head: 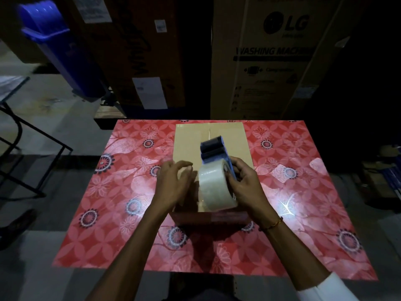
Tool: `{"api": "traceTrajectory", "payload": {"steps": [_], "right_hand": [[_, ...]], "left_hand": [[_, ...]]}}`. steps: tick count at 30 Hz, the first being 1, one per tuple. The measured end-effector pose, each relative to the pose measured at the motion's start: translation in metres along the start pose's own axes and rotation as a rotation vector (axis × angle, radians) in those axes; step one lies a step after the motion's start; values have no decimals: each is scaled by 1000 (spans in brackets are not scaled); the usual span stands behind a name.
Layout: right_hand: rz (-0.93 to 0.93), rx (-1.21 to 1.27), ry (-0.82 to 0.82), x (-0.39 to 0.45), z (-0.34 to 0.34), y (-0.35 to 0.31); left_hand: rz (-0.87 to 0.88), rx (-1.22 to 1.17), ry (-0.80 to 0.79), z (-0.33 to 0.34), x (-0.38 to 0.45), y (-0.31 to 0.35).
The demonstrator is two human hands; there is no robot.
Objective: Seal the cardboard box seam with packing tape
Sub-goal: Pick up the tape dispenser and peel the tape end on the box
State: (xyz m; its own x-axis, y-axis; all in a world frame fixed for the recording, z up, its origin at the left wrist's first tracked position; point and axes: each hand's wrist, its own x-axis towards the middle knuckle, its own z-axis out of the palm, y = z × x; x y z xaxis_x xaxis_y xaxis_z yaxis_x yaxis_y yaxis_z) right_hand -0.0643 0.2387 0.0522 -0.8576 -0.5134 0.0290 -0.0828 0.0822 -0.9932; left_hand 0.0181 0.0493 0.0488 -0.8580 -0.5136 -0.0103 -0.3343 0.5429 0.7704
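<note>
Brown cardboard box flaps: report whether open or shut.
Shut. Both top flaps of the brown cardboard box lie flat, meeting at the centre seam.

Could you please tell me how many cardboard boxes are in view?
3: small box on the table, two tall cartons standing behind, left and right. Darkness may hide more.

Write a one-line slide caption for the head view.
Right hand holds a blue tape dispenser over the cardboard box seam while the left hand steadies the box.
</note>
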Motion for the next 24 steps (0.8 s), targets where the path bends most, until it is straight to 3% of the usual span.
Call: {"api": "traceTrajectory", "payload": {"steps": [2,4,6,10,15,18,24], "right_hand": [[9,30,-8,3,6,-2],[24,69,-10,4,12,-2],[44,117,-14,6,16,-2],[54,142,-37,6,16,-2],[154,157,-112,13,-5,-8],[146,163,-68,23,-22,-17],[-68,-280,-112,55,-24,-44]], "left_hand": [[-67,-394,-50,-13,-3,24],[-120,-652,-230,-18,-1,38],[-172,-762,-353,-16,1,48],[-331,-945,-346,-6,9,59],[-287,-893,-371,-3,21,52],[-290,-854,-370,-4,24,53],[-235,-756,-451,-1,26,60]]}}
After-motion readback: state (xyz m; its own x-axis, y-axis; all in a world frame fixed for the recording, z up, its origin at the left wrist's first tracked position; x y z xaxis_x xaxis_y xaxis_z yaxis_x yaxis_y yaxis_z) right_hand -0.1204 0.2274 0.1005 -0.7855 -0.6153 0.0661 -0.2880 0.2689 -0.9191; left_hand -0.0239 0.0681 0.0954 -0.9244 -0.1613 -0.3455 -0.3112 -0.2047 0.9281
